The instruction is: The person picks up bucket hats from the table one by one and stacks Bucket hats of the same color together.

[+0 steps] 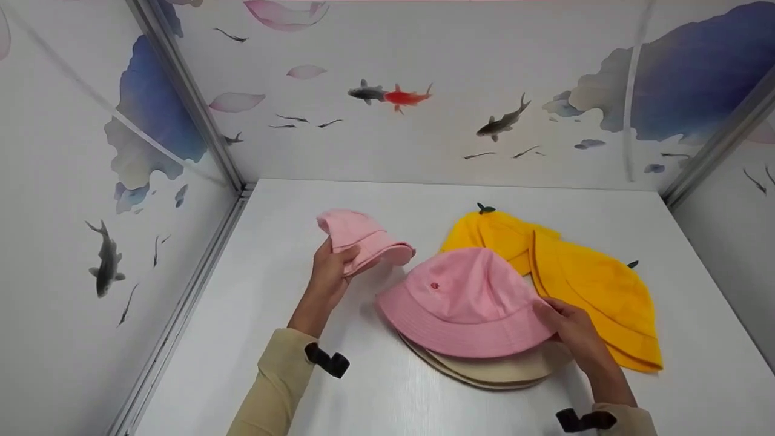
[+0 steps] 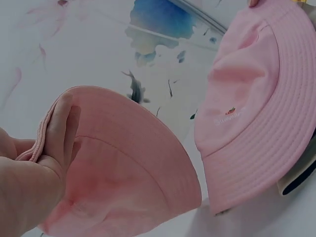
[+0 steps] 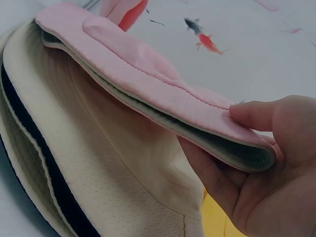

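My left hand [image 1: 329, 272] holds a pink bucket hat [image 1: 358, 233] by its brim, raised over the left part of the table. In the left wrist view its fingers lie inside this hat [image 2: 133, 163], with the thumb side outside. My right hand [image 1: 575, 333] pinches the right brim edge of another pink bucket hat [image 1: 469, 297], which has a small red motif and lettering on the crown. Beneath it sit beige hats [image 1: 514, 369], stacked with dark edging between the brims. The right wrist view shows the thumb on top of the folded pink brim [image 3: 148, 94] and fingers underneath.
Behind and to the right lie yellow hats [image 1: 593, 290], overlapping, with small green leaf tips on their crowns. The white table [image 1: 242, 339] is bounded by patterned panels [image 1: 424, 145] at the back and sides.
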The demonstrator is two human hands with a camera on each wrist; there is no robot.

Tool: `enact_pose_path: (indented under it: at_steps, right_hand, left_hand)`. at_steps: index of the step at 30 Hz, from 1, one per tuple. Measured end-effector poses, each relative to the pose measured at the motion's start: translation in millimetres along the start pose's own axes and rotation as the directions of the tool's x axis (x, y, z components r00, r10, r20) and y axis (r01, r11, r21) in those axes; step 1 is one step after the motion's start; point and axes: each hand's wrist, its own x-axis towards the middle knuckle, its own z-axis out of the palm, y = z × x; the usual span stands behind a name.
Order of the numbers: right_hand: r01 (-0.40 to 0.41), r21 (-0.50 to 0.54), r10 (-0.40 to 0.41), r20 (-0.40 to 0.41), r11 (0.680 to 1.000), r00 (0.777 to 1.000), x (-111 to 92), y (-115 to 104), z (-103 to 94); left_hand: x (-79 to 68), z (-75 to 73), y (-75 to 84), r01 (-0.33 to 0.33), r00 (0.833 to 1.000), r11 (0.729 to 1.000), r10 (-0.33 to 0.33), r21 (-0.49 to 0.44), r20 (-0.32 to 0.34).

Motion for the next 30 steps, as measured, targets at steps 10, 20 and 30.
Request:
enact_pose_path:
  at_steps: [10, 20, 30]
  right_hand:
    - [-0.008, 0.010, 0.008, 0.016, 1.000, 1.000, -6, 1, -4.3]
    - [-0.002, 0.024, 0.001, 0.037, 1.000, 0.999, 0, -12, -3.1]
    - [0.021, 0.174, -0.032, 0.060, 0.985, 0.998, 0, -6, -9.2]
  left_hand:
    - [6.7, 52.1, 11.6, -0.029, 0.995, 0.998, 0.034, -0.057, 0.092]
    - [-1.6, 95.7, 18.5, -0.039, 0.961, 0.997, 0.054, -0.061, 0.270]
    - [-17.9, 125.9, 16.4, 0.033, 0.898, 0.998, -0.007, -0.051, 0.440]
